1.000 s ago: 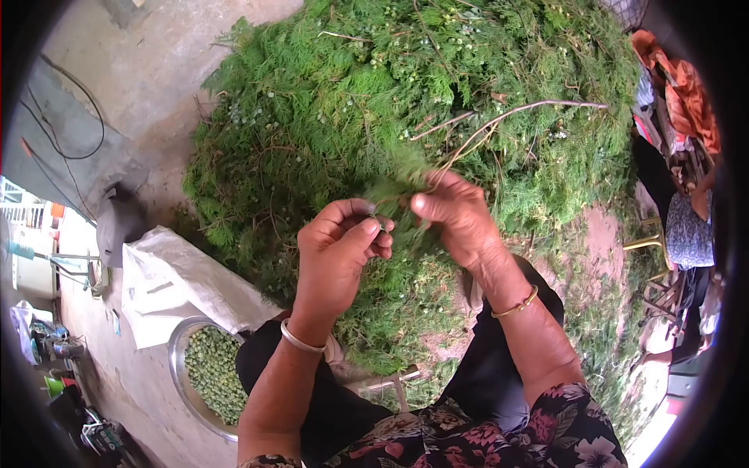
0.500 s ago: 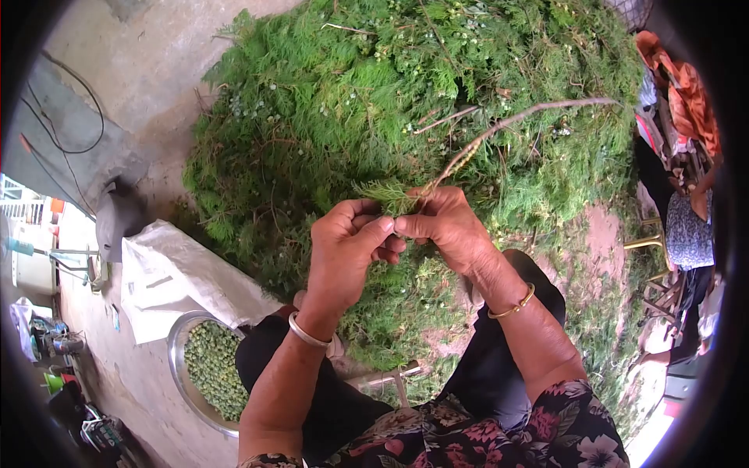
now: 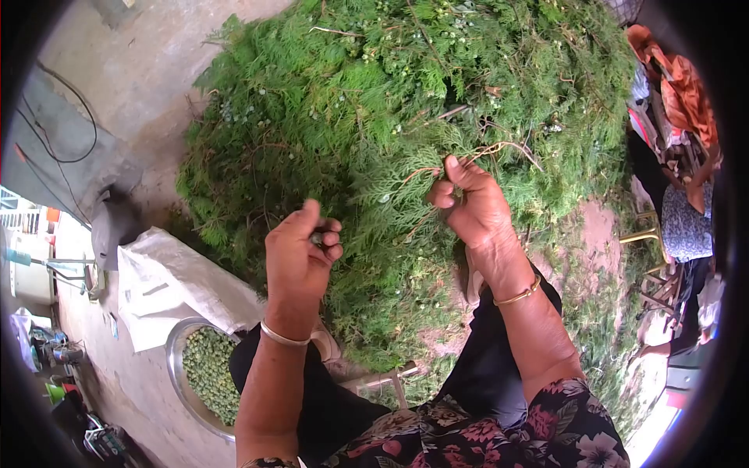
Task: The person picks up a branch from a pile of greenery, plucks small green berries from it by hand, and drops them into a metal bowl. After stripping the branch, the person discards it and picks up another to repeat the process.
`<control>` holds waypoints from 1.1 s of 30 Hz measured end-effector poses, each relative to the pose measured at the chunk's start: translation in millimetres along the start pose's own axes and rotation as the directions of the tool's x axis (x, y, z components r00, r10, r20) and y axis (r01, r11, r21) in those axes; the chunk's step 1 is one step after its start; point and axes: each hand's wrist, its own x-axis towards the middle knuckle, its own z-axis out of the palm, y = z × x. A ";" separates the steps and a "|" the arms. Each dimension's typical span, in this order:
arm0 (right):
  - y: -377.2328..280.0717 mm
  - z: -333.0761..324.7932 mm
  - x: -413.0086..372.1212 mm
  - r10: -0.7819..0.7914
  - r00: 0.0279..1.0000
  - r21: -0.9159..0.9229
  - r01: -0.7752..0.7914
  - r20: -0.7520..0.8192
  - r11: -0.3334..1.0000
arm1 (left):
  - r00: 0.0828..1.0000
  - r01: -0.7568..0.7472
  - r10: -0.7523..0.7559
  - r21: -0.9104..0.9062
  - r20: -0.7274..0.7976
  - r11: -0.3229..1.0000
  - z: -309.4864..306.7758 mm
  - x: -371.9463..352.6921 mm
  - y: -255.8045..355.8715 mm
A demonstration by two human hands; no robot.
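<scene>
On my feed, the grip of the left hand was closed, thumb and fingertips pinched together on a small green piece. It looked like 1 of the round seeds, though it was too small in the view for me to be sure. The left hand was raised above the person's lap, with a silver bangle on its wrist.

The right hand was well apart from the left, farther out over the greenery. Its grip was clamped on a sprig, fingers curled round the thin brown stems, which ran up and to the right from the fist. A gold bangle sat on that wrist.

Both hands worked over a big heap of feathery green branches that lay on the ground and filled most of the upper view. Pale round seeds dotted the heap.

Down at the lower left, beside the person's knee, stood a metal bowl with green seeds in it. A white sack lay just beside the bowl, overlapping its upper rim. Beyond it ran the concrete floor, with a dark cable on the grey mat at the left.
</scene>
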 end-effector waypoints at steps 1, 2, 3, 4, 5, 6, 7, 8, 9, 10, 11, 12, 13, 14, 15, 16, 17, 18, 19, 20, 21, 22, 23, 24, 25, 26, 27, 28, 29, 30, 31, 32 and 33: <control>0.1 0.4 0.4 -0.001 1.000 0.000 0.001 -0.001 1.000 | 1.000 -0.024 0.022 0.133 0.018 0.991 3.3 -1.9 -2.5; -0.7 -0.2 0.3 0.008 1.000 -0.016 -0.008 0.002 1.000 | 0.998 -0.047 0.039 0.156 0.056 0.987 8.9 -6.7 -5.1; -4.7 -2.4 -0.6 0.005 1.000 -0.034 -0.005 -0.002 0.999 | 0.997 -0.039 0.028 0.155 0.074 0.987 13.4 -10.3 -5.1; -2.5 -3.2 0.5 -0.009 1.000 -0.052 0.009 0.004 0.999 | 0.990 -0.113 0.085 0.265 0.114 0.958 17.1 -13.3 -7.4; 0.5 -0.6 -1.4 -0.021 0.999 -0.128 0.017 -0.028 0.992 | 0.976 -0.189 0.134 0.362 0.173 0.913 22.1 -15.3 -10.5; 4.0 -4.6 -0.4 0.002 1.000 -0.110 -0.001 0.008 0.994 | 0.963 -0.248 0.169 0.442 0.211 0.862 26.9 -16.4 -12.1; 8.1 -4.0 -1.2 0.012 0.999 -0.140 -0.007 0.034 0.990 | 0.956 -0.241 0.137 0.428 0.259 0.871 26.7 -15.8 -14.4; 11.8 -0.8 -4.5 0.000 0.999 -0.188 0.007 0.036 0.982 | 0.951 -0.253 0.133 0.454 0.279 0.855 23.9 -14.7 -16.0; 12.9 4.1 -7.0 0.025 1.000 -0.186 -0.027 -0.009 0.982 | 0.946 -0.268 0.134 0.480 0.295 0.835 24.9 -14.4 -19.4; 15.6 7.3 -6.8 0.030 0.998 -0.220 -0.040 -0.049 0.975 | 0.937 -0.267 0.112 0.473 0.330 0.839 30.4 -16.2 -22.7; 15.7 8.7 -6.2 0.020 0.999 -0.253 -0.031 -0.047 0.967 | 0.956 -0.253 0.155 0.430 0.251 0.867 35.7 -18.8 -23.9; 16.5 8.9 -4.9 0.005 0.998 -0.251 -0.022 -0.069 0.968 | 0.968 -0.242 0.193 0.386 0.162 0.890 39.5 -20.7 -24.2; 15.9 8.8 -4.0 -0.003 0.996 -0.247 -0.020 -0.090 0.969 | 0.966 -0.241 0.183 0.387 0.181 0.890 39.7 -22.0 -23.8; 13.6 8.0 -3.3 -0.017 0.995 -0.244 -0.007 -0.097 0.970 | 0.964 -0.252 0.179 0.464 0.197 0.849 38.0 -23.0 -22.7; 11.5 9.3 -3.7 -0.052 0.993 -0.257 0.023 -0.108 0.966 | 0.963 -0.261 0.175 0.539 0.207 0.801 37.8 -23.8 -21.9; 13.3 10.5 -3.8 -0.074 0.991 -0.267 0.040 -0.116 0.963 | 0.964 -0.265 0.198 0.642 0.177 0.720 39.6 -27.9 -23.6; 13.0 9.3 -3.6 -0.052 0.993 -0.255 0.022 -0.110 0.967 | 0.966 -0.258 0.206 0.653 0.157 0.712 40.1 -30.5 -25.7; 10.4 6.7 -3.0 -0.046 0.992 -0.281 0.010 -0.121 0.960 | 0.954 -0.296 0.237 0.674 0.181 0.677 38.7 -30.7 -27.8; 11.8 7.8 -2.0 -0.046 0.990 -0.311 0.003 -0.132 0.950 | 0.941 -0.336 0.266 0.690 0.210 0.642 34.0 -29.2 -29.1; 11.4 11.7 -5.9 -0.060 0.984 -0.332 0.000 -0.170 0.943 | 0.881 -0.446 0.381 0.758 0.279 0.475 25.2 -24.0 -32.3; 16.6 12.8 -3.3 -0.058 0.968 -0.261 -0.008 -0.246 0.965 | 0.852 -0.485 0.421 0.770 0.311 0.414 30.9 -28.1 -31.6; 18.2 13.2 -2.4 -0.082 0.960 -0.296 -0.001 -0.267 0.955 | 0.839 -0.502 0.437 0.773 0.325 0.388 31.3 -27.6 -33.2; 18.7 12.8 -0.2 -0.101 0.953 -0.324 0.003 -0.285 0.946 | 0.823 -0.518 0.455 0.778 0.340 0.356 30.3 -25.8 -33.4; 19.5 9.2 2.3 -0.116 0.964 -0.321 0.034 -0.241 0.947 | 0.806 -0.539 0.454 0.788 0.380 0.297 31.6 -28.7 -31.9; 20.5 8.0 4.0 -0.118 0.974 -0.313 0.053 -0.192 0.948 | 0.801 -0.556 0.442 0.775 0.404 0.301 33.7 -31.9 -33.0; 23.8 7.9 6.9 -0.104 0.972 -0.282 0.042 -0.208 0.958 | 0.761 -0.605 0.461 0.756 0.456 0.251 34.7 -34.9 -34.3; 23.5 9.8 7.1 -0.086 0.971 -0.252 0.028 -0.221 0.967 | 0.719 -0.648 0.479 0.735 0.503 0.201 34.3 -37.9 -35.9; 20.3 13.7 3.6 -0.046 0.972 -0.268 -0.018 -0.232 0.963 | 0.675 -0.689 0.471 0.712 0.567 0.131 32.6 -40.7 -37.4; 19.7 9.5 8.6 -0.056 0.969 -0.268 -0.011 -0.240 0.963 | 0.674 -0.695 0.465 0.706 0.574 0.136 32.5 -44.7 -38.7; 20.3 3.8 17.1 -0.080 0.954 -0.223 0.014 -0.289 0.975 | 0.576 -0.740 0.522 0.673 0.630 0.005 33.2 -49.5 -39.3; 16.0 1.0 19.7 -0.104 0.935 -0.178 0.045 -0.338 0.983 | 0.466 -0.767 0.563 0.629 0.683 -0.128 33.3 -53.9 -38.3; 11.9 -2.7 19.7 -0.119 0.931 -0.181 0.058 -0.346 0.982 | 0.469 -0.800 0.539 0.595 0.699 -0.076 31.3 -58.2 -34.0; 6.2 -1.7 17.2 -0.113 0.937 -0.160 0.062 -0.331 0.985 | 0.464 -0.808 0.536 0.585 0.705 -0.070 29.6 -60.5 -31.2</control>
